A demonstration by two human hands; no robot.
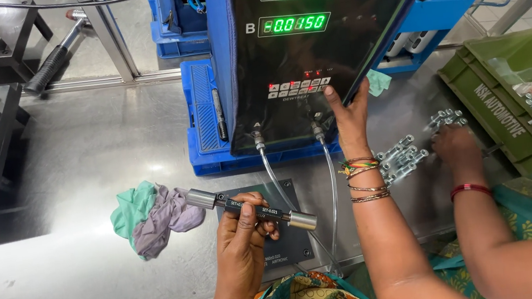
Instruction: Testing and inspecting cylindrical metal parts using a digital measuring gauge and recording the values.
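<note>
Showed a black-faced readout box (308, 51) with glowing green digits, red keys near the bottom and a blue case. Held in the left hand (243, 239) a black gauge rod (253, 210) with silvery steel ends and small white labels. Lay on dull grey steel table (94, 282) a crumpled rag (150, 216), mint green and pale mauve. Wore on the right hand's (350, 116) wrist bangles (364, 178) in gold, red, green and orange. Sat to the right an olive green crate (495, 110) with white lettering, beside shiny silver small parts (403, 154). Flashed on a co-worker's wrist a red bangle (469, 190). Draped below, patterned cloth in teal, orange and yellow.
</note>
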